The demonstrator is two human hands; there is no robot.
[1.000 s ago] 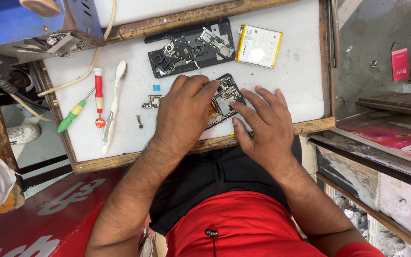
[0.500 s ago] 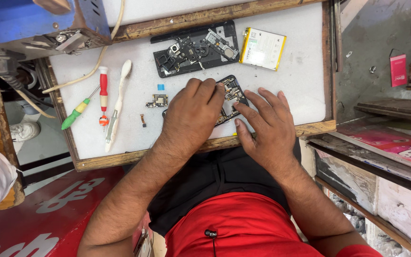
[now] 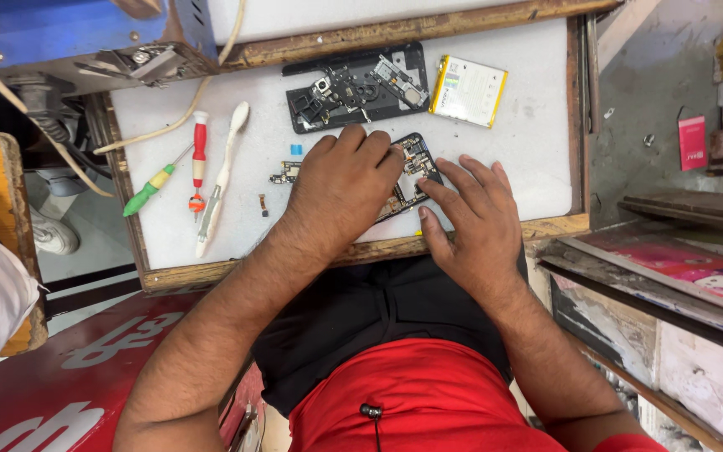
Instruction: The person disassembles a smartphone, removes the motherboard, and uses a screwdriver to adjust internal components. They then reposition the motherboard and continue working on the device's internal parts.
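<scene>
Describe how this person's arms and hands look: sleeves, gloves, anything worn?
Both arms are bare and hairy to above the elbow. The left hand and right hand wear no gloves; no rings or watch show. Short red sleeves appear at the frame's bottom edge.

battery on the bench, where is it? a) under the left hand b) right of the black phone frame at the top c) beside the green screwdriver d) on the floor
b: the battery lies flat just right of the black phone frame, clear of both hands.

Left hand [image 3: 340, 184] palm down, fingers curled, right hand [image 3: 472, 222] flat (fingers spread), forearms converging
</scene>
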